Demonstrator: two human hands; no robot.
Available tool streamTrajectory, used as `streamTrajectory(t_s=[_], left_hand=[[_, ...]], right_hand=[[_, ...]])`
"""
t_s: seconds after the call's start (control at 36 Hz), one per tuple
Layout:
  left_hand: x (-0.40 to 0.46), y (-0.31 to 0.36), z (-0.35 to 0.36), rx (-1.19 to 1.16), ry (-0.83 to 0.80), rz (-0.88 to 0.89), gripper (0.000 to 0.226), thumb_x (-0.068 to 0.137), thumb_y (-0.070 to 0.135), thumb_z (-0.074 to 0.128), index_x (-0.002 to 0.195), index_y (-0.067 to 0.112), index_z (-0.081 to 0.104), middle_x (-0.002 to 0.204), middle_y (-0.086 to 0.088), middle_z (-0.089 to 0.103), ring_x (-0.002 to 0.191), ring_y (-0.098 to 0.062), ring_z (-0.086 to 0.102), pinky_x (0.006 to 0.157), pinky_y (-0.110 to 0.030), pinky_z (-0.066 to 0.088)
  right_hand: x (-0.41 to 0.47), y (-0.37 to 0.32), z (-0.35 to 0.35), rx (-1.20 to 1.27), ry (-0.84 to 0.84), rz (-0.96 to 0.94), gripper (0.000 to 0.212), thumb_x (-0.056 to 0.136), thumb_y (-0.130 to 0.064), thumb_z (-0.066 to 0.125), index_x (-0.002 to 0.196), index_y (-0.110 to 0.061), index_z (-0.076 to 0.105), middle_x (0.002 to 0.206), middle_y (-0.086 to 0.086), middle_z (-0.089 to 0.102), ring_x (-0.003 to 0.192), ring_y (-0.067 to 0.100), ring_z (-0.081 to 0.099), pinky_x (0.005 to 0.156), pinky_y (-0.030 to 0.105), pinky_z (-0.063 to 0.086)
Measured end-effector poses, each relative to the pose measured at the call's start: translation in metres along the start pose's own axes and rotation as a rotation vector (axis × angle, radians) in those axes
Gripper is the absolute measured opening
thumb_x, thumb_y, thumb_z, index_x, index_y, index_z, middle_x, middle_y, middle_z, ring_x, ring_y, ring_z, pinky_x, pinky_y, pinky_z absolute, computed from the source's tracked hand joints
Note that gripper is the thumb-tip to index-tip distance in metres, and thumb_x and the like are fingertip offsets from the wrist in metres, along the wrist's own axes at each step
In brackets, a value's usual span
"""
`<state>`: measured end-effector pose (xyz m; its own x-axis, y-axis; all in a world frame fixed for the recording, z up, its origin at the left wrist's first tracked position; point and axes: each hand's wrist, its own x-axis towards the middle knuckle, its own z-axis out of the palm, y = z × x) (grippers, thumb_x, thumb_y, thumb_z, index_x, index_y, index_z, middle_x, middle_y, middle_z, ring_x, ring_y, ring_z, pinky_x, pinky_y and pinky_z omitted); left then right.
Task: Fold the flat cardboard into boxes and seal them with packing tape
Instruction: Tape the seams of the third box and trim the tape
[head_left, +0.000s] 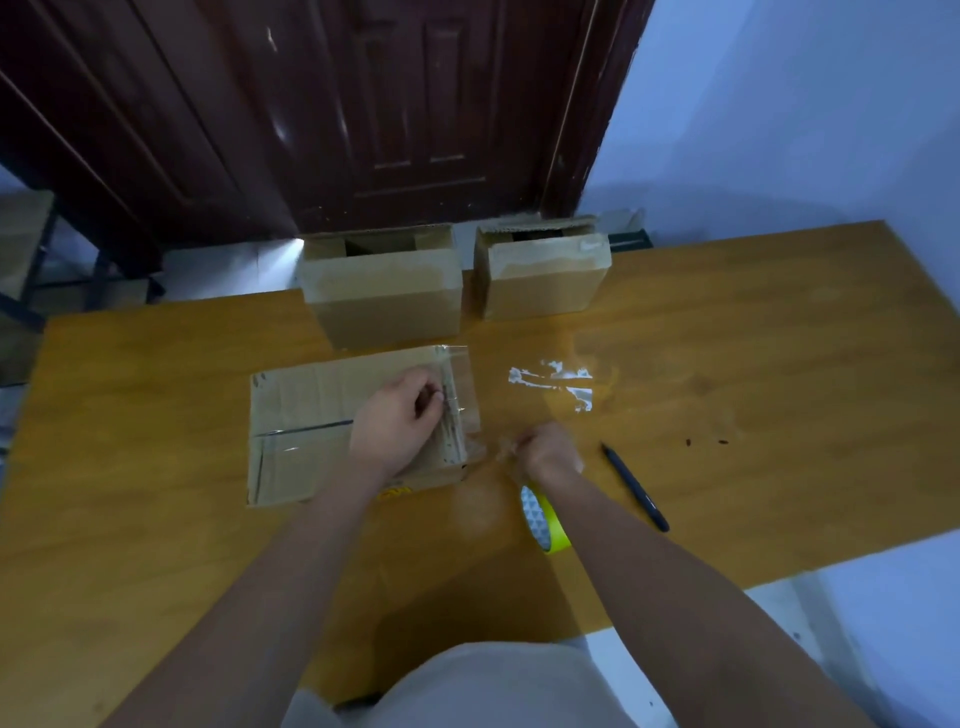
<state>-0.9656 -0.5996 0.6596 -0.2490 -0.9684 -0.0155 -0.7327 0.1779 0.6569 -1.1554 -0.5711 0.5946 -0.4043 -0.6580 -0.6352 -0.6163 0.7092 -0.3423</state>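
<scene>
A flat brown cardboard piece (306, 415) lies on the wooden table (156, 545). A strip of clear packing tape (460, 384) runs along its right edge and hangs over it. My left hand (400, 415) rests on the cardboard, its fingertips pressing on the tape strip. My right hand (550, 449) is closed on the crumpled near end of that clear tape, just right of the cardboard's corner. A roll of tape with a yellow-green core (545, 519) stands on edge under my right wrist. Two folded boxes, one larger (384, 306) and one smaller (545, 280), stand at the table's far edge.
A black pen (636, 486) lies to the right of my right hand. Scraps of clear tape (558, 382) stick to the tabletop past it. A dark wooden door (395, 104) stands behind the boxes. The table's right edge drops to a pale floor.
</scene>
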Motion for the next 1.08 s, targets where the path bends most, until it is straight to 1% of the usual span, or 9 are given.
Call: streamTrajectory(t_s=[0.11,0.17,0.28,0.36,0.47,0.61,0.81,0.94,1.08], left_hand=[[-0.001,-0.002,0.000,-0.007,0.014,0.007,0.010,0.094,0.021,0.053,0.092,0.012,0.059,0.084,0.002,0.057,0.071,-0.017,0.051,0.060,-0.032,0.042],[-0.001,-0.003,0.001,-0.008,0.014,0.008,0.010,0.094,0.021,0.052,0.092,0.013,0.059,0.083,0.002,0.057,0.071,-0.017,0.052,0.060,-0.032,0.042],[-0.002,-0.004,0.000,0.001,0.015,0.020,0.011,0.094,0.021,0.052,0.094,0.013,0.059,0.083,0.002,0.057,0.070,-0.017,0.051,0.058,-0.031,0.040],[-0.002,-0.004,0.001,0.009,0.027,0.018,0.012,0.094,0.021,0.051,0.096,0.012,0.059,0.086,0.001,0.059,0.071,-0.018,0.053,0.059,-0.032,0.042],[-0.002,-0.002,0.001,0.022,0.033,0.017,0.013,0.095,0.021,0.051,0.097,0.011,0.059,0.088,-0.001,0.061,0.072,-0.018,0.054,0.058,-0.031,0.043],[-0.002,-0.003,0.000,0.018,0.020,0.013,0.013,0.095,0.021,0.050,0.096,0.012,0.058,0.087,0.001,0.058,0.076,-0.019,0.055,0.060,-0.031,0.044],[-0.003,-0.004,0.001,0.010,0.033,0.024,0.010,0.094,0.020,0.051,0.095,0.012,0.058,0.085,0.001,0.058,0.074,-0.017,0.053,0.058,-0.028,0.038],[-0.003,-0.003,0.000,-0.002,0.045,0.051,0.009,0.092,0.018,0.053,0.094,0.011,0.058,0.088,-0.003,0.061,0.076,-0.021,0.055,0.059,-0.030,0.041],[-0.002,-0.004,0.000,-0.003,0.044,0.051,0.007,0.091,0.018,0.054,0.092,0.011,0.057,0.086,-0.004,0.060,0.077,-0.025,0.057,0.060,-0.032,0.042]], right_hand=[[0.000,-0.008,0.001,-0.065,-0.016,-0.005,0.022,0.088,-0.032,0.058,0.109,-0.033,0.067,0.113,-0.002,0.064,0.111,0.023,0.058,0.091,0.035,0.041],[0.002,-0.011,0.004,-0.095,0.019,0.007,0.024,0.089,-0.025,0.057,0.112,-0.027,0.062,0.113,0.001,0.063,0.112,0.025,0.057,0.094,0.038,0.040],[0.001,-0.016,0.010,-0.222,0.038,0.030,0.058,0.088,-0.012,0.061,0.138,-0.017,0.033,0.129,0.007,0.053,0.119,0.026,0.052,0.095,0.042,0.039],[0.003,-0.019,0.015,-0.293,0.049,0.004,0.056,0.089,-0.006,0.055,0.138,-0.018,0.031,0.132,0.007,0.050,0.121,0.026,0.051,0.094,0.041,0.040],[-0.003,-0.022,0.015,-0.437,0.053,-0.033,0.061,0.092,-0.006,0.050,0.144,-0.019,0.021,0.146,0.010,0.024,0.124,0.033,0.044,0.090,0.041,0.045],[-0.008,-0.018,0.002,-0.223,0.183,-0.136,0.034,0.092,-0.006,0.049,0.125,-0.010,0.046,0.138,0.013,0.027,0.109,0.036,0.053,0.085,0.040,0.047],[-0.053,-0.031,-0.027,0.258,0.364,-0.584,0.028,0.089,0.001,0.046,0.110,-0.007,0.063,0.112,0.007,0.053,0.089,0.011,0.051,0.073,0.007,0.037],[-0.077,-0.046,-0.018,0.180,0.335,-0.816,0.030,0.085,-0.004,0.046,0.108,-0.008,0.064,0.102,0.006,0.061,0.097,0.017,0.053,0.086,0.029,0.043],[-0.068,-0.058,0.002,0.070,0.173,-0.690,0.035,0.087,-0.021,0.037,0.110,-0.009,0.061,0.103,0.011,0.061,0.101,0.027,0.054,0.088,0.041,0.045]])
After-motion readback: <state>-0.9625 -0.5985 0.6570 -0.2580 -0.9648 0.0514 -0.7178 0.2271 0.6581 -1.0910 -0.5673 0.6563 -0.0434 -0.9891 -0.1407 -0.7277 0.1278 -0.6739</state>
